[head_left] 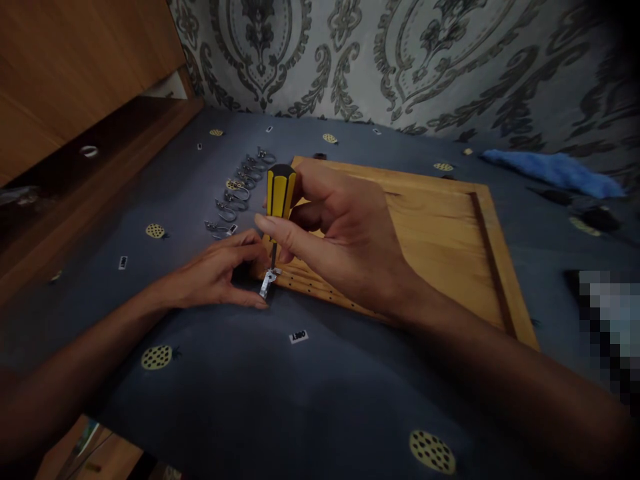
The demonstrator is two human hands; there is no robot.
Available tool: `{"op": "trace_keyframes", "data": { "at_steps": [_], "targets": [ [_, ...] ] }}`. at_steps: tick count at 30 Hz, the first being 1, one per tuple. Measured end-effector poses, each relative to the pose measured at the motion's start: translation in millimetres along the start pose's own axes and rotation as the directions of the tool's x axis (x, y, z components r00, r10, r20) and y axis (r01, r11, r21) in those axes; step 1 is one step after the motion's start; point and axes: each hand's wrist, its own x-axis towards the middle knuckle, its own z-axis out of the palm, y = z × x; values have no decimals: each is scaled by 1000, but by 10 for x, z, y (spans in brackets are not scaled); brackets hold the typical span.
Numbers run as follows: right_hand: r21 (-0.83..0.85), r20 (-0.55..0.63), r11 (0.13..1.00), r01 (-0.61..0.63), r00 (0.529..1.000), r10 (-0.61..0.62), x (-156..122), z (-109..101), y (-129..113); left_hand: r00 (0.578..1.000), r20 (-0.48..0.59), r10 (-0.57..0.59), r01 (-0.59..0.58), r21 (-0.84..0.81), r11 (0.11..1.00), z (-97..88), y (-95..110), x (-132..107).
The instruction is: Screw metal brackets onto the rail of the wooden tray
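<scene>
From where I stand, the right hand [345, 233] is grasping a yellow-and-black screwdriver [280, 193], nearly upright, its tip at a small metal piece [267, 285]. This piece is at the near-left corner of the wooden board [440, 233], between 8 and 9 o'clock from its middle. The left hand [215, 267] curves around the piece, but I cannot tell if it pinches. From the piece, metal loops [237, 193] lie on the tabletop [225, 400] at 11 o'clock, a blue cloth [555, 172] at 2.
</scene>
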Motion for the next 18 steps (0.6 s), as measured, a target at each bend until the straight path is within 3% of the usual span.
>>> {"op": "trace_keyframes", "data": {
  "at_steps": [18],
  "targets": [
    [-4,50,1000,-4,999,5,20,-2,33,999,-22,48,-48,1,999,24,-48,-9]
  ]
}}
